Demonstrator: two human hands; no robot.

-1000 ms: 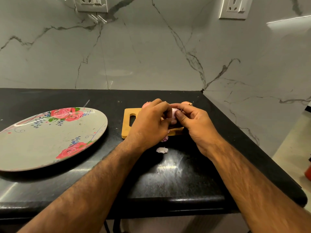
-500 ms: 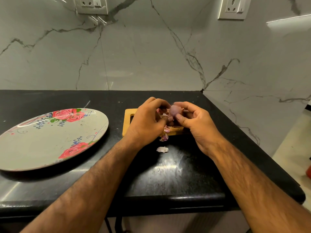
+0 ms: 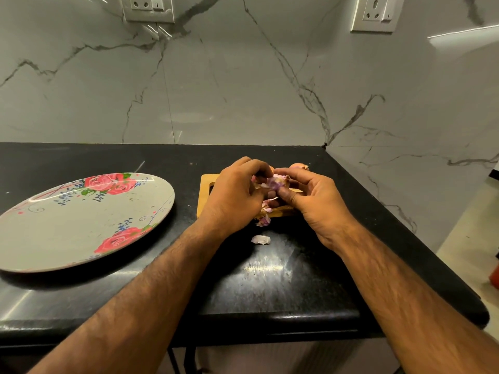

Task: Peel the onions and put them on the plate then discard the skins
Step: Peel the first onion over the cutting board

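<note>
1. Peeling a small red onion (image 3: pixel 276 182), held up between both hands just above the wooden cutting board (image 3: pixel 204 201). Partly stripped by the look of it: pale purple surface showing, with papery bits at the far end.
2. Right hand (image 3: pixel 316 201): curled, with thumb and fingers clamped round the onion like a vise. Left hand (image 3: pixel 235 195): curled too, fingertips pinched onto the onion's left side, picking at skin.
3. Keep the right grip firm but light. Turn the onion toward the left fingertips instead of chasing skin round it.
4. Lift an edge with a nail at the root end, then pull lengthwise in strips. Probably dry and brittle, so use short pulls and expect tearing.
5. Drop waste straight down. Skin scraps (image 3: pixel 263 221) lying just below the hands at the board's near edge, plus one loose skin piece (image 3: pixel 260 239) on the black counter (image 3: pixel 270 279), nearer the body. Keeps the later discard sweep to one spot.
6. Floral plate (image 3: pixel 67 233) well off to the left of the left hand. Move over only once no papery layer remains.
7. Unpeeled onion (image 3: pixel 298 166) just behind the right hand. Likely next in queue.
</note>
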